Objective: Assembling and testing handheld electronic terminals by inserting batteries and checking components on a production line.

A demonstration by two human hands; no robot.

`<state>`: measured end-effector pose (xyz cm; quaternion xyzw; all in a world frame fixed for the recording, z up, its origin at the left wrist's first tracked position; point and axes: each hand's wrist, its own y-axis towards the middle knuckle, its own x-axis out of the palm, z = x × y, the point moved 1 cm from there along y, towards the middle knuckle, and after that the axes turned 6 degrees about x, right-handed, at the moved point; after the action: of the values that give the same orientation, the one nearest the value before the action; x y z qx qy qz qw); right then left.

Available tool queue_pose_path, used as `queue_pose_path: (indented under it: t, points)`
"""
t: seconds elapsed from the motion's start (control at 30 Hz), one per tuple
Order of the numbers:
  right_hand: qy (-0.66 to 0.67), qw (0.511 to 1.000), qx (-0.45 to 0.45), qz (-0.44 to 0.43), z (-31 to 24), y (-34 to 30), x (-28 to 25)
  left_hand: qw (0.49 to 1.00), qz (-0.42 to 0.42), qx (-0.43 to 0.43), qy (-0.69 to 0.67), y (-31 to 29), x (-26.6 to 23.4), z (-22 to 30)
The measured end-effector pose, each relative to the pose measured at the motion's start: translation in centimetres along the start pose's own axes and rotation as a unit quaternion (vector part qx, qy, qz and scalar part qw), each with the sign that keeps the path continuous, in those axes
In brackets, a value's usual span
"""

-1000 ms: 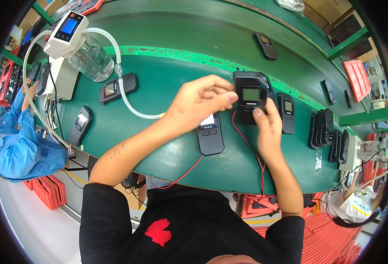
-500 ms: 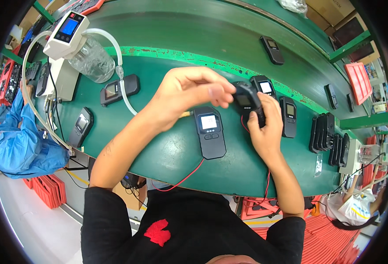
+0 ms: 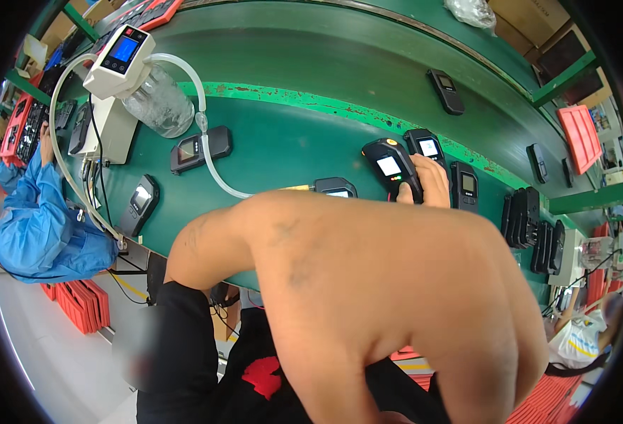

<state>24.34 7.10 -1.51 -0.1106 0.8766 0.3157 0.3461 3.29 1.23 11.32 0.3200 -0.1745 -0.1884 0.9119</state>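
Observation:
My right hand (image 3: 430, 180) grips a black handheld detector (image 3: 389, 159) above the bench; its screen is lit white, with small coloured lights below. Close to the camera, my left hand (image 3: 396, 283) looms large, its back toward me. Its thumb and fingers point down and apart, with the tips cut off by the lower edge; nothing shows in them. Behind it, mostly hidden, lies another detector (image 3: 335, 187) with a yellow connector at its top. Two more detectors, one with a lit screen (image 3: 425, 144) and one with a dull screen (image 3: 466, 185), stand beside my right hand.
A white pump unit (image 3: 122, 60) tops a clear jar (image 3: 159, 102), with a clear hose (image 3: 216, 173) running across the green bench (image 3: 283, 131). Several black detectors (image 3: 520, 215) are stacked at the right. A person in a blue coat (image 3: 50, 219) sits at the left.
My left hand has left the held detector and come back toward the camera, covering the detector on the bench. The held detector's screen and lights have turned on.

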Motion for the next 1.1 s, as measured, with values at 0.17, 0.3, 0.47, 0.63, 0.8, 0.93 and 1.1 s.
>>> queue_pose_path:
  t: [0.17,0.3,0.47,0.63,0.8,0.93,1.1]
  points:
    - [0.0,1.0,0.015,0.003,-0.7,0.2,-0.7,0.999,-0.016,0.029,-0.011,0.2,-2.4,1.7]
    - [-0.019,0.999,0.025,0.005,-0.9,0.4,-1.0,0.997,-0.046,0.059,-0.021,0.8,-3.7,3.3]
    - [-0.037,0.998,0.042,0.004,-5.7,3.1,-1.8,0.99,-0.098,0.094,-0.026,1.7,0.2,4.0]
    - [-0.032,0.999,0.042,-0.012,-0.9,-0.2,-1.1,0.983,-0.14,0.112,-0.037,2.1,1.2,5.4]
    - [-0.078,0.996,0.052,0.005,1.2,-0.3,-0.8,0.971,-0.181,0.146,-0.059,0.5,2.0,6.6]
    - [-0.057,0.995,0.08,0.013,1.0,0.1,-1.4,0.963,-0.203,0.164,-0.071,0.5,3.0,7.8]
    - [0.096,0.979,0.172,0.055,2.0,2.1,-2.7,0.952,-0.228,0.178,-0.102,1.3,3.7,7.2]
